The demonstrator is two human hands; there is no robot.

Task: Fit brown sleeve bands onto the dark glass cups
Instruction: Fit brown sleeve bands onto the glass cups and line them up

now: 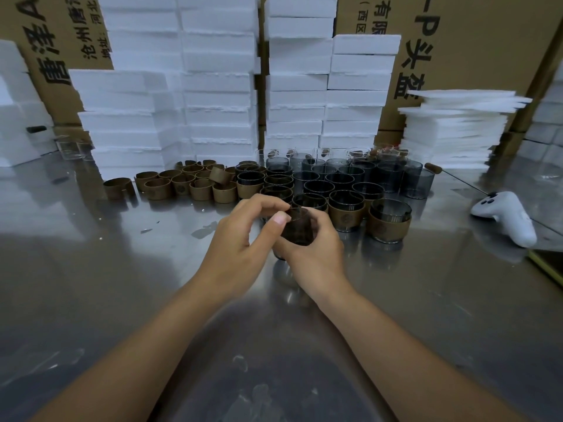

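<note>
Both hands meet over the steel table (122,269), holding one dark glass cup (298,228). My right hand (316,251) grips the cup from the right and below. My left hand (243,236) pinches its upper edge with thumb and forefinger; whether a band is on it is hidden. Loose brown sleeve bands (195,184) lie in a cluster behind and to the left. Bare dark cups (341,175) stand in rows behind. Cups wearing brown bands (388,222) stand just right of my hands.
Tall stacks of white foam boxes (219,86) and cardboard cartons (475,41) wall off the back. Thin foam sheets (457,129) are piled at the right. A white controller (505,214) lies on the table's right side. Clear glasses (71,147) stand far left.
</note>
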